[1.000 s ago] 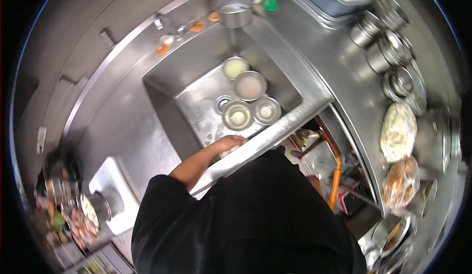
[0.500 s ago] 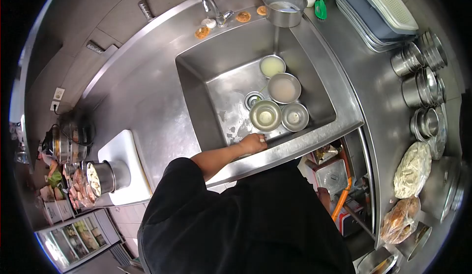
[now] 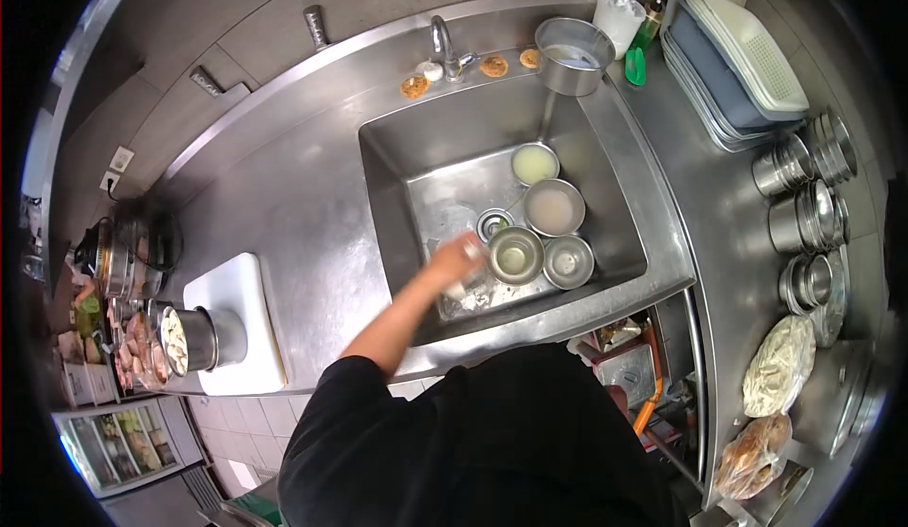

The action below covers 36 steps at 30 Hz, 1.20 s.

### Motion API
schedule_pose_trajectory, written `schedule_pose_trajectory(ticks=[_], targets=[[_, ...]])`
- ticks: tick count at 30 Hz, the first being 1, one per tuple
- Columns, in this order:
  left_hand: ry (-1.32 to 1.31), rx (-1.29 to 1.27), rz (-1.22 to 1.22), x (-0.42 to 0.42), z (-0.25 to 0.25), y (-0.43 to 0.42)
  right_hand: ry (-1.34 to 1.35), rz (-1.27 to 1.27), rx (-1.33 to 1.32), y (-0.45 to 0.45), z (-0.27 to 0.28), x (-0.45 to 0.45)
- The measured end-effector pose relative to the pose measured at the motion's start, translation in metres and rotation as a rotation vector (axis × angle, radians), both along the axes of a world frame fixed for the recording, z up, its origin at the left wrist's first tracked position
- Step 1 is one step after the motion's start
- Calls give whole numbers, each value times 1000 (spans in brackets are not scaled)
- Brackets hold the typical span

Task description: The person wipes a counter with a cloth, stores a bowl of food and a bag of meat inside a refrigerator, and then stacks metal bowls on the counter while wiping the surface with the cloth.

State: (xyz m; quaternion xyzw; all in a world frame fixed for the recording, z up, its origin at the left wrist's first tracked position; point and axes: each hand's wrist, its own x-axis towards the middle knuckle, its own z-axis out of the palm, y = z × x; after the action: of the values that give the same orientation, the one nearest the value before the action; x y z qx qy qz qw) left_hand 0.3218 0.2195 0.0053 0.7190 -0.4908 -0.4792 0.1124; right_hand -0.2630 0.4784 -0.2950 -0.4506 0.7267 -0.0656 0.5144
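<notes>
My left hand (image 3: 458, 260) is smeared by motion above the sink (image 3: 386, 186), just left of a round metal bowl (image 3: 517, 256) with a little liquid in it. A pale blur shows by its fingers; I cannot make out what it is. Close to that bowl stand a smaller metal bowl (image 3: 568, 262), a metal bowl of cloudy liquid (image 3: 555, 208) and one of yellowish liquid (image 3: 535, 164). The drain (image 3: 494, 225) is beside them. Only a sliver of my right hand (image 3: 618, 397) shows low by the open cabinet, its fingers hidden.
Behind the sink are a faucet (image 3: 443, 44), round brown scrubbers (image 3: 414, 87) and a large metal pot (image 3: 574, 59). Stacked trays (image 3: 728, 63) and metal containers (image 3: 783, 166) line the right counter. On the left, a white cutting board (image 3: 248, 286) holds a metal pot (image 3: 225, 336).
My left hand has risen from the sink's front rim and moved left and inward over the basin. The whole view has shifted slightly; the bowls keep their arrangement.
</notes>
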Motion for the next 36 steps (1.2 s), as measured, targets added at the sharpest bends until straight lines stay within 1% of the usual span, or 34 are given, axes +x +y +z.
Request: schedule_pose_trajectory(ticks=[1, 2, 3, 4, 5, 6, 8, 9, 10, 11, 13, 14, 15, 16, 17, 18, 20, 21, 22, 23, 24, 25, 26, 27, 28, 29, 30, 31, 32, 33, 34, 35, 36], targets=[[-103, -278, 34, 35, -5, -14, -40, 210, -334, -17, 21, 2], [-210, -588, 66, 73, -2, -29, -42, 215, -336, -35, 34, 7], [-243, -756, 147, 105, 20, -43, -124, -135, -105, -54, 47, 18], [-240, -635, 261, 135, 48, -58, -202, -487, 129, -68, 59, 28], [-252, -597, 355, 166, 64, -71, -200, -490, 125, -79, 69, 35], [-340, -537, 279, 213, 63, -90, -183, -473, 88, -87, 78, 41], [-1055, -453, 234, 224, 90, -102, -164, -465, 50, -90, 88, 46], [-1050, -457, 228, 222, 98, -113, -146, -453, 67, -91, 91, 48], [-980, -502, 222, 217, 105, -128, -128, -442, 83, -93, 93, 49], [-909, -544, 214, 211, 105, -143, -126, -449, 82, -89, 83, 45], [-596, -780, 93, 172, 86, -178, -158, -401, 131, -70, 63, 34], [-497, -815, -12, 138, 90, -191, -152, -410, 126, -57, 58, 27], [-538, -873, -133, 119, 72, -215, -101, -174, -33, -43, 54, 20], [-532, -889, -195, 98, 68, -234, -46, 63, -190, -34, 52, 15], [-527, -905, -259, 81, 66, -252, -23, -71, -75, -30, 59, 20], [-517, -913, -267, 69, 65, -269, -18, -84, -79, -27, 67, 25], [-652, -757, -260, 51, 61, -296, -130, -606, 132, -25, 106, 44], [-646, -764, -270, 47, 56, -304, -41, -447, 47, -22, 128, 52], [-716, -671, -323, 44, 50, -311, -41, -460, 44, -15, 118, 50], [-787, -576, -375, 40, 47, -317, 6, -257, -59, 6, 89, 38], [-784, -582, -384, 37, 41, -320, 54, -52, -159, 26, 63, 24], [-814, -561, -415, 35, 38, -320, 65, -14, -77, 35, 59, 21], [-845, -536, -446, 34, 33, -320, 65, -22, -76, 49, 43, 16], [-844, -535, -453, 37, 24, -325, 260, 251, -240, 62, 26, 13], [-765, -648, -438, 42, 10, -328, 451, 530, -399, 72, 17, 13], [-685, -759, -418, 48, 2, -328, 448, 533, -393, 75, 21, 16], [-686, -755, -418, 57, -4, -328, 411, 351, -284, 77, 24, 21], [-399, -654, -286, 67, -7, -326, 372, 169, -175, 78, 27, 25], [-115, -544, -154, 71, -7, -323, 384, 251, -354, 111, -61, -13], [-117, -538, -153, 73, -7, -315, 417, 340, -541, 117, -76, -15], [219, -465, 63, 76, -5, -301, 467, 420, -725, 117, -78, -11], [551, -381, 285, 79, -2, -291, 336, 314, -524, 107, -79, -19], [549, -379, 295, 82, 0, -286, 228, 181, -321, 92, -73, -24]])
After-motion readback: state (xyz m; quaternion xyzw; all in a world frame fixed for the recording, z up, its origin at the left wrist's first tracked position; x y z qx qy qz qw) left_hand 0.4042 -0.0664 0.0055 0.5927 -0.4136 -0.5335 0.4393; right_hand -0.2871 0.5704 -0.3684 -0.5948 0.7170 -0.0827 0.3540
